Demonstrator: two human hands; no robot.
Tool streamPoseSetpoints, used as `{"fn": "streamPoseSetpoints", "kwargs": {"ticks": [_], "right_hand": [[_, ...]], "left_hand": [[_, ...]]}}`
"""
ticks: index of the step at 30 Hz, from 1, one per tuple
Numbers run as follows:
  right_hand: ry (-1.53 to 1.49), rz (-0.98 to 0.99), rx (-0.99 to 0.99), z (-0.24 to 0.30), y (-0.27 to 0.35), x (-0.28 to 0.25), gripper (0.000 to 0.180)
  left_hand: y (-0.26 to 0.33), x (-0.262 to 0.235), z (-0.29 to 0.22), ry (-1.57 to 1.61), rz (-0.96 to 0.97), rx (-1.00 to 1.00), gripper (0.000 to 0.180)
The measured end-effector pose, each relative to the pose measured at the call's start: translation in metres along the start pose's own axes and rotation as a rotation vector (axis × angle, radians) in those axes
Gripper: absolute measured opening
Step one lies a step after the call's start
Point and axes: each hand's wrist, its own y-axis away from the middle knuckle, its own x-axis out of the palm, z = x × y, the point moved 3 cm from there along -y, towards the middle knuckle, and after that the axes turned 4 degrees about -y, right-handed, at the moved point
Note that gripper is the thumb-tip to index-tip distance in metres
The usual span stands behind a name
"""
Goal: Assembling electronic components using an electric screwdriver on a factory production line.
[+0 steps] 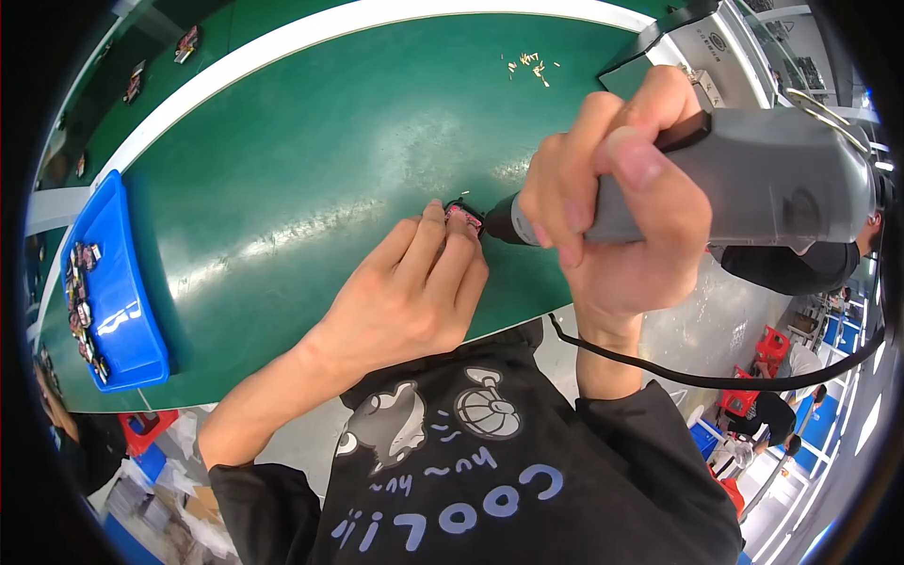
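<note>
My right hand (650, 217) is wrapped round a grey electric screwdriver (767, 174), raised over the right side of the green table. The tool lies nearly level, its dark tip pointing left at a small black-and-pink part (462, 217). Whether the tip touches that part cannot be made out. My left hand (414, 282) presses the part against the tabletop, with closed fingers covering much of it. One tiny brass-coloured piece (464, 193) shows at the part's far edge.
A blue tray (155, 320) at the left holds several similar small parts. Loose brass-coloured screws (535, 70) lie scattered near the far edge, beside a grey box-shaped device (720, 52). A black cable (734, 381) loops at the right. Other people sit farther off.
</note>
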Motion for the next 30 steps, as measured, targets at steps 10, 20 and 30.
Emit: {"fn": "streamPoseSetpoints", "kwargs": {"ticks": [10,20,30], "right_hand": [[0.116,0.058,0.026,0.005,0.008,0.004,0.015],[0.213,-0.373,-0.390,0.111,-0.063,-0.113,0.019],[0.221,-0.453,-0.214,0.089,-0.080,-0.131,0.021]], "left_hand": [[-0.005,-0.014,0.013,0.235,0.107,-0.043,0.018],[-0.061,0.025,0.151,0.286,-0.017,-0.278,0.028],[0.054,0.068,0.298,-0.224,0.240,-0.889,0.041]]}}
